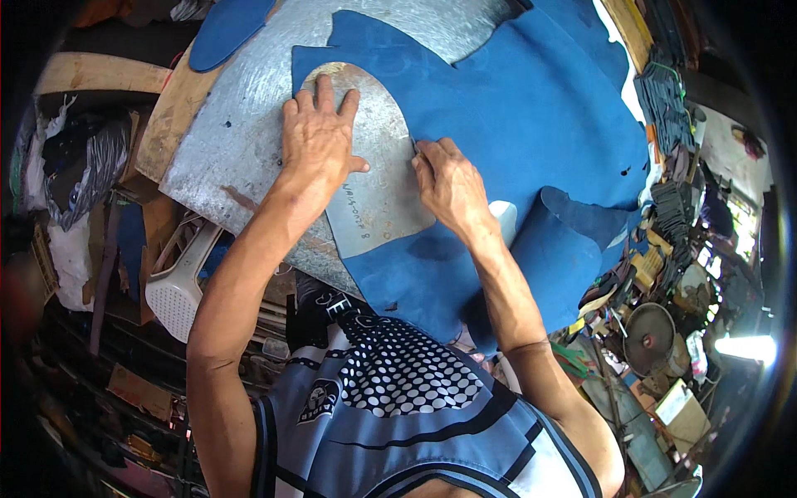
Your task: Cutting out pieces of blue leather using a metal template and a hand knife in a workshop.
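A large sheet of blue leather-like material (515, 116) lies over the metal-topped table, its near right part folded over in a roll. On it rests a flat grey template (378, 207) with a rounded far end and handwriting on it. My left hand (320, 137) presses the template down, fingers spread flat near its far end. At the template's right edge, my right hand (450, 178) is closed in a pinch around a small, thin tool. Mostly hidden by the fingers, the tool's kind cannot be made out.
The scratched metal tabletop (224, 141) shows left of the sheet. A cut blue piece with a rounded end (226, 33) lies at the far left. Beside the table stands a white plastic stool (178, 299). Stacked dark pieces (668, 108) and a round fan-like object (650, 340) are at right.
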`<state>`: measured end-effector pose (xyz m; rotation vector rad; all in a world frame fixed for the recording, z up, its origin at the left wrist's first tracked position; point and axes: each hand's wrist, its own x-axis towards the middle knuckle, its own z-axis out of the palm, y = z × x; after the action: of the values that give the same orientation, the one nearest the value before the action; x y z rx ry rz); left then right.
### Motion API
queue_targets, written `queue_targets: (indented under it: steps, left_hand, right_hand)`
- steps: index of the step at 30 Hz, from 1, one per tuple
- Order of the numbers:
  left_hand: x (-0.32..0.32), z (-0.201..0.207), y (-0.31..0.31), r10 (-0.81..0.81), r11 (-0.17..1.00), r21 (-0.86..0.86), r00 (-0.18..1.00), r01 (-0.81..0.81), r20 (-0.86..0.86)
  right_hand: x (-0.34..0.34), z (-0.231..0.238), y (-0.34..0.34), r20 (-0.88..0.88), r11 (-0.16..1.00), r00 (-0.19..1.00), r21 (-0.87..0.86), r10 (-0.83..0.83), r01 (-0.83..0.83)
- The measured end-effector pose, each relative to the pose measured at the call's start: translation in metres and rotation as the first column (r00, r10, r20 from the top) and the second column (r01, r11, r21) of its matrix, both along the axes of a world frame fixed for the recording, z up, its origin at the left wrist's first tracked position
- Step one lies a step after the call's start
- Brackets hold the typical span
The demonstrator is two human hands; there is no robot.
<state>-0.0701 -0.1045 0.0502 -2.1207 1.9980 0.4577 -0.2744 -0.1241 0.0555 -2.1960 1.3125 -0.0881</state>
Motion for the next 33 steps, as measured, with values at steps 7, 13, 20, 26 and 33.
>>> queue_targets:
  steps: [7,13,20,26,33]
  left_hand:
    - [0.001,-0.006,0.002,-0.006,0.999,-0.037,1.000,0.006,0.004]
    - [-0.002,-0.007,0.000,-0.001,1.000,-0.028,1.000,0.002,0.030]
    - [0.002,-0.007,0.002,-0.021,1.000,-0.014,0.998,0.021,0.054]
    - [-0.002,0.001,-0.002,-0.052,0.999,-0.013,0.998,0.053,0.041]
    - [-0.011,-0.018,0.013,-0.772,0.634,-0.222,0.623,0.740,-0.129]
  right_hand:
    - [-0.029,0.007,0.051,0.006,0.995,0.995,0.034,-0.096,0.096]
    - [-0.061,0.015,0.091,-0.048,0.985,0.988,0.078,-0.149,0.153]
    - [-0.082,0.016,0.113,-0.022,0.972,0.981,0.133,-0.190,0.192]
    - [-0.090,0.021,0.112,0.166,0.937,0.930,0.182,-0.327,0.297]
    - [-0.076,0.033,0.134,0.251,0.247,0.067,0.809,-0.966,0.534]
